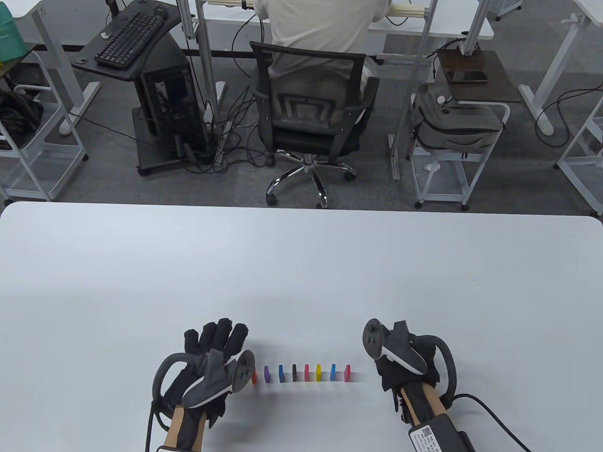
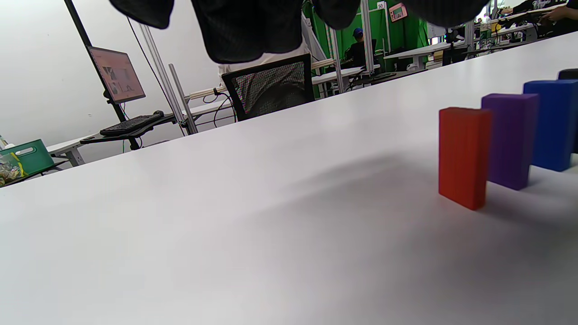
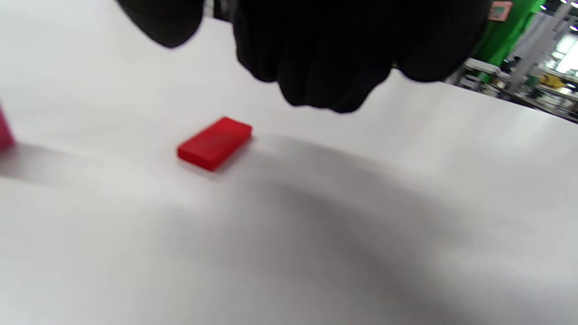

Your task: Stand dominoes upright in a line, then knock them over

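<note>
Table view, dominoes (image 1: 301, 372): upright row on the counter (image 1: 301, 263) between my hands.
Left hand (image 1: 214, 351): fingers straight, empty.
Right hand (image 1: 405, 365): curled, apparently empty.
Red domino (image 3: 215, 143): lying flat, I judge it stands next.

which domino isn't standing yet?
The red domino under the right hand: it lies flat on the table. The others, such as the orange and purple, stand upright in the row.
</note>
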